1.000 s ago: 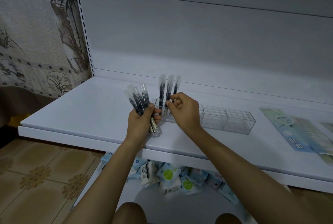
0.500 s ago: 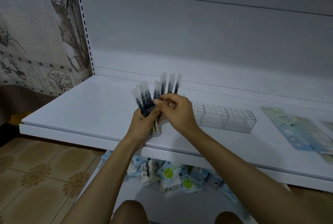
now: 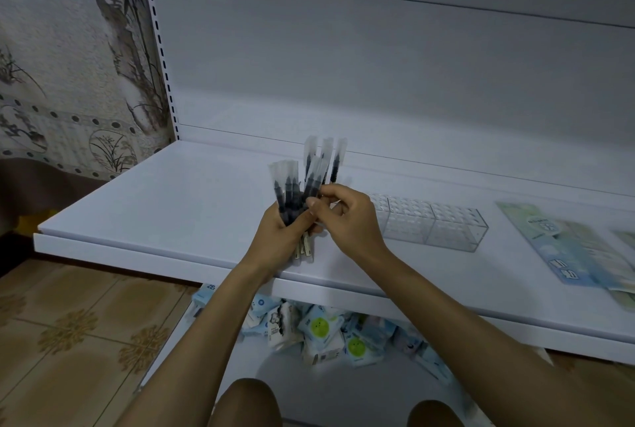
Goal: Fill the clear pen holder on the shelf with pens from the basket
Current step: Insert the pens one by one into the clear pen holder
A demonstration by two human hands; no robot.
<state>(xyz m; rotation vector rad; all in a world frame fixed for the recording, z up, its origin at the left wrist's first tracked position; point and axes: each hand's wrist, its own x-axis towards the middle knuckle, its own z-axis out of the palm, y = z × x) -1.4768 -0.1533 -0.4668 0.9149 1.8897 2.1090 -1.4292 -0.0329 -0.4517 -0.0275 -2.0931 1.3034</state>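
Room/surface: white shelf (image 3: pixel 165 210) is sitting low, a smooth matte board with a squared front lip. A plain white back panel (image 3: pixel 378 76) is rising behind it. A perforated upright (image 3: pixel 156 35) is running up the left edge, and wallpaper (image 3: pixel 62 66) with an ink bamboo print is covering the wall beyond. The floor (image 3: pixel 68 316) is showing glossy tan tiles with medallion motifs. Soft printed packets (image 3: pixel 323 327) are lying heaped under the shelf. Flat pale-blue card packs (image 3: pixel 570 251) are lying on its right end.

Mid-shelf the clear pen holder (image 3: pixel 439 225) is lying lengthwise. It's a long rectangular acrylic block with a top gridded with round holes, its left end hidden behind the right hand (image 3: pixel 347 217). Three standing pens (image 3: pixel 326 155) in clear sleeves are sticking up at that end; can't tell which holes.

The left hand (image 3: pixel 275 237) is gripping a fanned bundle of pens (image 3: pixel 287 189), fingers curled round dark barrels in crinkly sleeves, pale ends poking out below the fist. The right hand is pinching one pen at the bundle's right edge between thumb and forefinger, other fingers curled.
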